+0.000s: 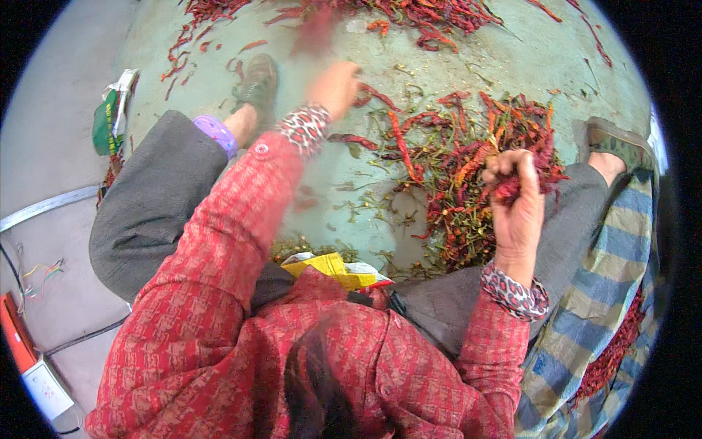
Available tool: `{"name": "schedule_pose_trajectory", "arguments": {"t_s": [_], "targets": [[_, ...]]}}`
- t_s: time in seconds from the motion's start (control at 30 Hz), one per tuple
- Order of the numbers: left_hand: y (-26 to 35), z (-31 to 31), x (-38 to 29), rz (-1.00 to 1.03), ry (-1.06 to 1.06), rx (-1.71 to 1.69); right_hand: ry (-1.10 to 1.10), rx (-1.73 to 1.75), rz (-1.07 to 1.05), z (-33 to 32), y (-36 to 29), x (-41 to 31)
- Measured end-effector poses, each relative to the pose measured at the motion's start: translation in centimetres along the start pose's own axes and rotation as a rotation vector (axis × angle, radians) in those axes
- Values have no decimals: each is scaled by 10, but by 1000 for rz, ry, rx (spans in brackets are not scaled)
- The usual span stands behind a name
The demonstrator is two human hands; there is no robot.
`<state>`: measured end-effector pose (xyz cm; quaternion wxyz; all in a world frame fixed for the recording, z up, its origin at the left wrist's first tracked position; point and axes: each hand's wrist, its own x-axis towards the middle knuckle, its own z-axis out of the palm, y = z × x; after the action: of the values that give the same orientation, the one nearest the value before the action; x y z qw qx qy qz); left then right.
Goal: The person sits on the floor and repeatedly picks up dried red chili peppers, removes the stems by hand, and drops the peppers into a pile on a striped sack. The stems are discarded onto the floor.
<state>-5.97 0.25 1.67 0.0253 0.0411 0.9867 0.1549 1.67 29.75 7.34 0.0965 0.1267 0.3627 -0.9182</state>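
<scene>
My right hand (515,214) is curled around several dried red chillies (507,189), over the right side of a mixed heap of chillies and stems (466,203). My left hand (335,88) is stretched forward over the pale green floor sheet (312,115) and blurred by motion. Just beyond it is a red blur (318,33), seemingly chillies in motion. Whether the left fingers hold anything is unclear. A long dried chilli (400,140) lies on the left side of the heap.
A larger chilli pile (417,13) spreads along the far edge. Loose stems (362,208) are scattered between my legs, near a yellow and white sack (329,269). At right lies a striped blue and beige cloth (598,291); at left, a green and white packet (112,112) and cables (82,336).
</scene>
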Motion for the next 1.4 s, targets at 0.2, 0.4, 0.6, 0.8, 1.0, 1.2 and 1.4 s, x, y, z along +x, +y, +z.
{"name": "schedule_pose_trajectory", "arguments": {"t_s": [0.2,0.4,0.6,0.8,1.0,1.2,1.4], "targets": [[-67,11,-35,254,-1,203,91,-58,58,1,7,5],[-27,3,-33,112,-88,17,74,-214,115,-5,24,5],[85,1,-60,399,-219,-371,53,-314,204,2,48,7],[78,-2,-38,354,-470,-238,176,-297,165,-4,41,6],[-28,5,17,-45,-122,244,41,-88,134,2,40,10],[-36,24,-1,20,19,-127,107,-128,127,1,43,16],[105,-13,-47,316,-266,-464,167,-190,88,5,46,7]]}}
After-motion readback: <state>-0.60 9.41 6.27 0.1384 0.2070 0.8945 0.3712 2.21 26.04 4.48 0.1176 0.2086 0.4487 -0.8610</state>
